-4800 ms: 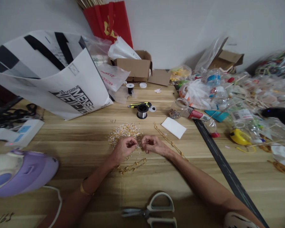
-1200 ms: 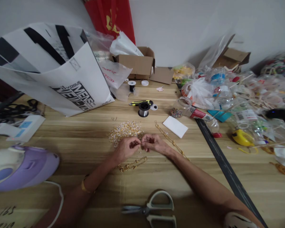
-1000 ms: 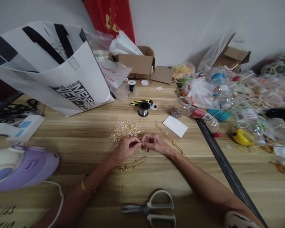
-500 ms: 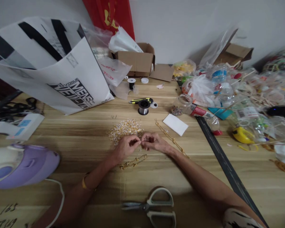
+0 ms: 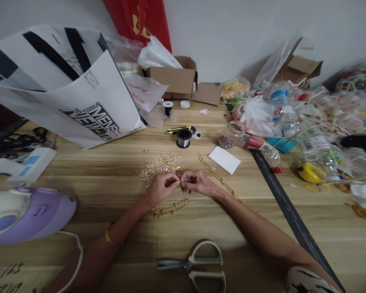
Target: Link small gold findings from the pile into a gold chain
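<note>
In the head view the left hand (image 5: 160, 189) and right hand (image 5: 195, 182) meet fingertip to fingertip, both pinched shut on a tiny gold piece too small to make out, just near of the heap of gold findings (image 5: 159, 164). One gold chain (image 5: 170, 208) lies under the left wrist and a second chain (image 5: 217, 177) runs to the right. One pair of scissors (image 5: 198, 266) lies nearer, one purple iron (image 5: 24, 215) sits left, and two spools (image 5: 183, 137) stand beyond.

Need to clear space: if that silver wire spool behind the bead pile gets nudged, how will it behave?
The wire spool stands on its flat flange, so it would probably slide rather than roll. Tipped onto its side, it would likely roll across the smooth wooden table. It looks small and probably light.
</note>
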{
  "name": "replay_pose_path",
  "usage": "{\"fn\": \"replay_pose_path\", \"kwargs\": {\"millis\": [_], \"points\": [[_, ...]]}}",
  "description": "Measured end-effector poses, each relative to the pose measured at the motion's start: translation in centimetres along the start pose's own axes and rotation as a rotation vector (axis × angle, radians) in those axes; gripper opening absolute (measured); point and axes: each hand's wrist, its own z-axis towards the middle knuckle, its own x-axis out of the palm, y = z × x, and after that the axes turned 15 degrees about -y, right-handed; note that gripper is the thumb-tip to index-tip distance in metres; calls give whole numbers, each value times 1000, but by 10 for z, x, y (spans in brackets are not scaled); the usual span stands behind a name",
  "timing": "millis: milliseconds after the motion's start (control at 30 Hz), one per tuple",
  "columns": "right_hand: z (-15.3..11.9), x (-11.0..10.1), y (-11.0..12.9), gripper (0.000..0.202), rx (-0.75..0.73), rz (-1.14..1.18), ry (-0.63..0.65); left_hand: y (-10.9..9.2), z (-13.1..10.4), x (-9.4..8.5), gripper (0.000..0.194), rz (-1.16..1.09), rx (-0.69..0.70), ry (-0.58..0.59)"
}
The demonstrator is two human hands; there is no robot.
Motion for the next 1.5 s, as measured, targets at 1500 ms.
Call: {"fn": "replay_pose_path", "kwargs": {"millis": [1500], "points": [[0, -6, 3, 28, 33, 55, 19, -9, 3, -4, 18, -53, -37, 34]]}}
